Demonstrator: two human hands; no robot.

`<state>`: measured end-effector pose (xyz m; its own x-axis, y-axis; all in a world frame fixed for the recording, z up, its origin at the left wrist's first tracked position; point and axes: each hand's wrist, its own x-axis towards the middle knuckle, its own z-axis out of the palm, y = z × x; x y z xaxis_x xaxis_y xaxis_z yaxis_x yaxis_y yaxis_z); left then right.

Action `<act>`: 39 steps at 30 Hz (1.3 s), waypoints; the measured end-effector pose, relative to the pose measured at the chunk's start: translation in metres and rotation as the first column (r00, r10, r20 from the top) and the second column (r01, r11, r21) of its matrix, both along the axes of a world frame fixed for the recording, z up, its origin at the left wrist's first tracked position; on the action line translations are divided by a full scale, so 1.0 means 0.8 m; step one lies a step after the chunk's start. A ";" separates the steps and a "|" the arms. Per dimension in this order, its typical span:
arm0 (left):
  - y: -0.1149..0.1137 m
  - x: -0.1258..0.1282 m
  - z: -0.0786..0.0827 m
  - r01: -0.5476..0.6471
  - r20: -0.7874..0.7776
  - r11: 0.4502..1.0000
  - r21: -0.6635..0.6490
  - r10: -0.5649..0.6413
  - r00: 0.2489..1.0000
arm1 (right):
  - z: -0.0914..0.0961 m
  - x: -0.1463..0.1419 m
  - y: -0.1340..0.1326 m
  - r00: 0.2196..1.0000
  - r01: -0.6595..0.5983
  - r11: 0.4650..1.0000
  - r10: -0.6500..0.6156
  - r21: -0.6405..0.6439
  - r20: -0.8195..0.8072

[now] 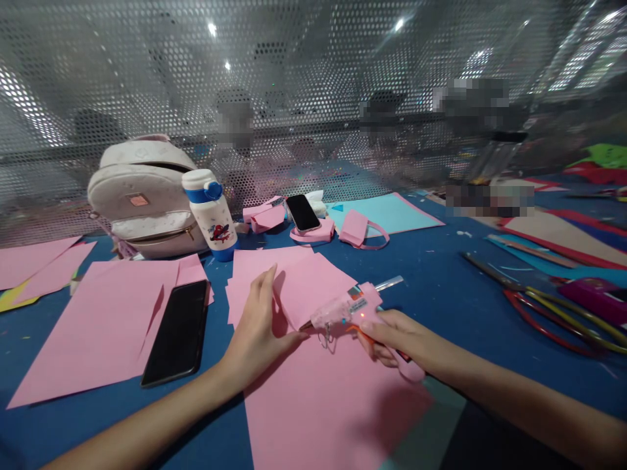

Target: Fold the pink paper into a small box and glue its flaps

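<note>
My right hand (399, 339) is closed round the handle of a pink glue gun (350, 310), whose nozzle points left at a folded pink paper piece (313, 287). My left hand (257, 326) lies on that pink paper with fingers stretched out, thumb near the gun's tip, pressing the fold down. A larger pink sheet (333, 405) lies beneath both hands on the blue table (441, 294).
A black phone (179, 333) rests on pink sheets at the left. Behind stand a white backpack (140, 196), a white and blue bottle (213, 215), a second phone (302, 212) and small pink paper bags (357, 230). Scissors (539, 300) lie at the right. A mesh screen closes the back.
</note>
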<state>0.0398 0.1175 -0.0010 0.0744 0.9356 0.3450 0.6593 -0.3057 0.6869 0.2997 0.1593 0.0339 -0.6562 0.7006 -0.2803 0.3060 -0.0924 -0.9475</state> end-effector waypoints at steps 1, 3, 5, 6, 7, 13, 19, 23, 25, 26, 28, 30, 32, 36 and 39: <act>0.000 0.000 0.000 -0.001 -0.003 1.000 0.002 0.001 1.000 | 0.001 0.000 0.000 1.000 0.001 1.000 -0.001 0.003 0.004; 0.000 0.000 0.000 -0.004 -0.009 1.000 0.007 0.004 1.000 | 0.002 -0.001 0.000 1.000 0.001 1.000 -0.001 0.011 0.017; 0.000 0.001 0.000 -0.004 -0.008 1.000 0.008 0.004 1.000 | 0.004 -0.002 0.001 1.000 -0.010 1.000 0.009 0.023 0.029; 0.000 0.001 0.000 -0.003 -0.006 1.000 0.008 0.003 1.000 | 0.005 -0.002 0.001 0.999 -0.013 1.000 0.012 0.028 0.035; 0.000 0.001 0.000 -0.002 -0.005 1.000 0.009 0.002 1.000 | 0.005 -0.003 0.000 0.999 -0.016 0.999 0.015 0.031 0.036; -0.001 0.001 0.001 0.001 -0.006 1.000 0.016 -0.001 1.000 | 0.008 -0.002 0.000 0.999 -0.009 0.999 0.007 0.040 0.040; -0.002 0.000 0.002 0.000 -0.011 1.000 -0.011 0.000 1.000 | 0.002 0.005 0.004 0.999 -0.018 0.999 0.016 0.050 0.032; -0.002 0.001 0.000 0.002 -0.014 1.000 -0.009 -0.002 1.000 | 0.000 0.011 0.005 0.999 -0.018 0.998 0.016 0.056 0.038; -0.002 0.001 0.000 0.002 -0.011 1.000 -0.007 -0.002 1.000 | -0.002 0.013 0.005 0.999 -0.022 0.998 0.019 0.057 0.046; -0.002 0.001 0.000 0.003 -0.007 1.000 -0.006 -0.003 1.000 | -0.002 0.014 0.005 0.999 -0.020 0.998 0.017 0.058 0.050; -0.001 0.001 0.001 0.003 0.000 1.000 -0.006 -0.003 1.000 | -0.004 0.014 0.005 0.998 -0.021 0.998 0.018 0.058 0.052; -0.001 0.001 0.001 0.004 0.006 1.000 -0.008 -0.004 1.000 | -0.004 0.014 0.005 0.999 -0.018 0.998 0.015 0.060 0.047; -0.002 0.001 0.001 0.005 0.005 1.000 -0.009 -0.005 1.000 | -0.003 0.013 0.004 0.999 -0.018 0.998 0.015 0.066 0.048; -0.002 0.001 0.000 0.004 0.003 1.000 -0.006 -0.004 1.000 | 0.000 0.011 0.003 0.997 -0.006 0.997 0.001 0.074 0.074; -0.001 0.000 0.000 0.009 0.001 1.000 0.000 -0.009 1.000 | 0.002 0.010 0.002 0.996 -0.007 0.997 0.000 0.078 0.089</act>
